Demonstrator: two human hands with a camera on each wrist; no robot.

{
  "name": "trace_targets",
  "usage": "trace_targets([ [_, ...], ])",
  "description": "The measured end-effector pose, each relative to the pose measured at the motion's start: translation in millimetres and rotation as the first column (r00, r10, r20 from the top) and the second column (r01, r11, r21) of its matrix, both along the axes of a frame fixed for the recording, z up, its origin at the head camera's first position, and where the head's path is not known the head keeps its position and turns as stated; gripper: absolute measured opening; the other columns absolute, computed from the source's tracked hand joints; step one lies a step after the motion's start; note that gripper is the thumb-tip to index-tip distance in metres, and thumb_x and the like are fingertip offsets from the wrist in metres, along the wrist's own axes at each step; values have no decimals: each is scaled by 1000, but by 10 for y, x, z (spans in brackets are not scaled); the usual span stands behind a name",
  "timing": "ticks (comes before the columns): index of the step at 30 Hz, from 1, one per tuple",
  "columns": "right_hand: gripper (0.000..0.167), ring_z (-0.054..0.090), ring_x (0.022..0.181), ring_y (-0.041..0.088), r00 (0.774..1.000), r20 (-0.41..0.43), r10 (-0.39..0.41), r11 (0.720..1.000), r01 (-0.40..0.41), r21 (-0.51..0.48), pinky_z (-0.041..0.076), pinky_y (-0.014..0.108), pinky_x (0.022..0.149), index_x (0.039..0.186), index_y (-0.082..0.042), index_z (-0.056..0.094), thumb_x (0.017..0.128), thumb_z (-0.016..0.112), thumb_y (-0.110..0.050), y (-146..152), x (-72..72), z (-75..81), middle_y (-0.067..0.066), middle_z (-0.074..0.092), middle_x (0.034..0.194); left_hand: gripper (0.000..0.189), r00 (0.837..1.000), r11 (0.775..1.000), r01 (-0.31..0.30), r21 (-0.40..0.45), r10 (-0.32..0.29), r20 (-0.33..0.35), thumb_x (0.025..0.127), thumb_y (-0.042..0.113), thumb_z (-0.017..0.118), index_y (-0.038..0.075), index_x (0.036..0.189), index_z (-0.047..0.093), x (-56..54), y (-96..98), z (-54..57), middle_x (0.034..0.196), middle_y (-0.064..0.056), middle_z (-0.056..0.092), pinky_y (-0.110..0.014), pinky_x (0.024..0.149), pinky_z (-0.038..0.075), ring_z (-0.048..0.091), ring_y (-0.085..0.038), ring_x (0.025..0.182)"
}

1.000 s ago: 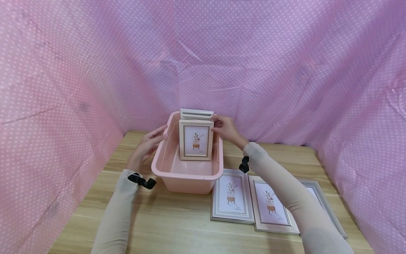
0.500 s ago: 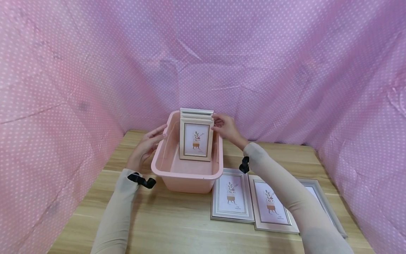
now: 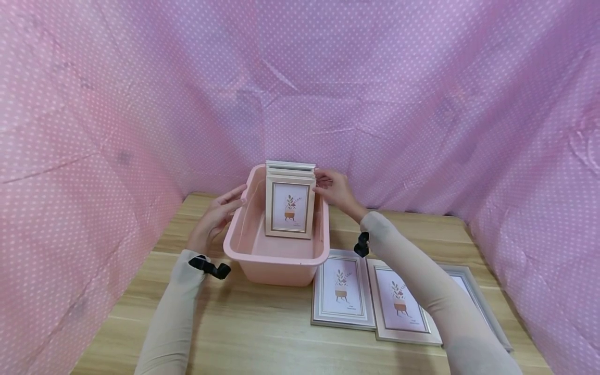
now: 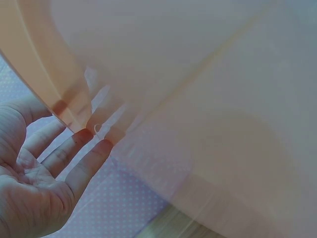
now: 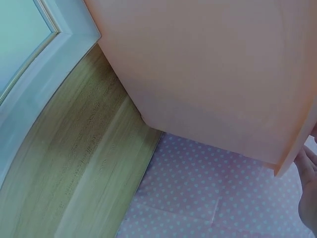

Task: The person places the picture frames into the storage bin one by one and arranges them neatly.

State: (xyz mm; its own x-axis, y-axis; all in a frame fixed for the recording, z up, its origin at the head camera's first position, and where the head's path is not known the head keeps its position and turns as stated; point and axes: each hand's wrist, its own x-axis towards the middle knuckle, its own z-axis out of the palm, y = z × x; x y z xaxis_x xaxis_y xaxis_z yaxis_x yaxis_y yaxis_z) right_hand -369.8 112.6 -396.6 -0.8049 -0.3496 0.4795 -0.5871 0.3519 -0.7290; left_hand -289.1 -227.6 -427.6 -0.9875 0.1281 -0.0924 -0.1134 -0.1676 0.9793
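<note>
A pink plastic tub [image 3: 276,259] stands on the table with several picture frames upright inside, one behind another at its far end. The front picture frame [image 3: 289,208] has a cream border and a potted-plant print; behind it only the top edges of the other frames [image 3: 290,166] show. My right hand [image 3: 335,188] pinches the front frame's upper right edge above the tub's right rim; the right wrist view shows just part of this hand [image 5: 308,183] beyond the rim. Against the tub's left side my left hand [image 3: 217,214] rests with extended fingers, fingertips touching the wall [image 4: 198,99].
To the right of the tub lie a silver-white frame [image 3: 319,312], a cream frame [image 3: 382,333] and a grey frame [image 3: 503,336] partly hidden by my right forearm. The wooden table [image 3: 244,333] is backed by a pink dotted cloth [image 3: 300,120].
The front frame has shifted slightly backward and up against those behind it, with my right hand at its edge. My left hand and the tub have stayed in place.
</note>
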Motion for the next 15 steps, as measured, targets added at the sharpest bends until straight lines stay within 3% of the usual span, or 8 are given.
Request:
trace_targets([
  [9, 40, 65, 110, 50, 999, 45, -22, 996, 26, -81, 57, 54, 100, 121, 16, 64, 84, 77, 9, 195, 77, 13, 35, 64, 118, 61, 1000, 1000, 8, -12, -8, -15, 104, 12, 60, 10, 159, 35, 7, -1, -9, 153, -10, 43, -18, 83, 61, 66, 0, 103],
  [13, 40, 65, 109, 51, 999, 41, -29, 997, 32, -66, 56, 59, 98, 121, 15, 64, 85, 78, 5, 323, 93, -17, 36, 64, 119, 60, 999, 999, 22, -28, -23, -27, 105, 14, 58, 9, 160, 33, 16, -16, -8, 161, -11, 35, -15, 81, 60, 64, 2, 105],
  [15, 41, 65, 109, 51, 998, 47, -33, 998, 35, -46, 56, 60, 97, 123, 15, 63, 86, 78, 4, 389, 107, -27, 36, 65, 119, 61, 999, 1000, 20, -21, -21, -27, 105, 14, 58, 9, 160, 33, 15, -17, -2, 159, -9, 38, -15, 80, 60, 64, 2, 103],
])
